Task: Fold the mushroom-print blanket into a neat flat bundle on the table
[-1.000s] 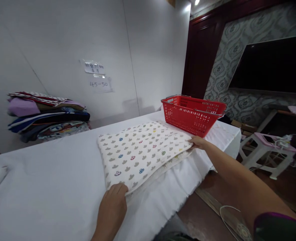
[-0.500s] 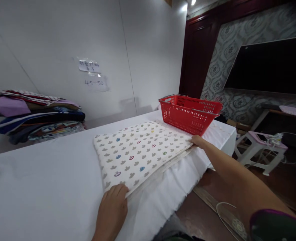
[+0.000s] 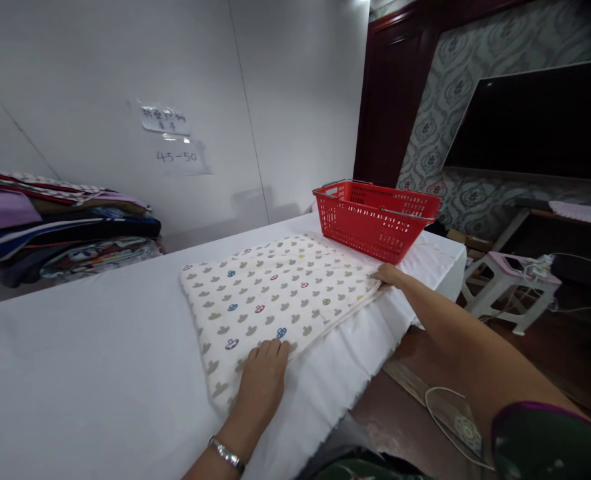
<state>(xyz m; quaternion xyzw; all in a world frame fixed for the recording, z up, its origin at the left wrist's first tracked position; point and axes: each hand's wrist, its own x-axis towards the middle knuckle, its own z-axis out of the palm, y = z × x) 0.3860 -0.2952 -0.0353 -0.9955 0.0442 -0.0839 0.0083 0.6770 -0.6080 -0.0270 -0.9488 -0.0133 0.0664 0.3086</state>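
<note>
A folded white cloth (image 3: 270,293) printed with grey and coloured mushrooms lies flat on the white-covered table. My left hand (image 3: 264,373) is at its near edge, a little right of the near left corner. The fingers are together and bent over the edge; the thumb is hidden. At the near right corner, my right hand (image 3: 388,274) pinches the cloth, with its arm stretched out. Just behind that corner stands a red plastic basket (image 3: 365,230) with metal handles.
A pile of folded clothes (image 3: 70,227) sits at the back left by the white wall. The table (image 3: 100,373) has its draped front edge close to my body. A white stool (image 3: 513,287) with a phone and cables stands on the floor at right.
My left hand has moved right along the near edge, away from the cloth's left corner. My right hand stays at the right corner. The view has shifted slightly.
</note>
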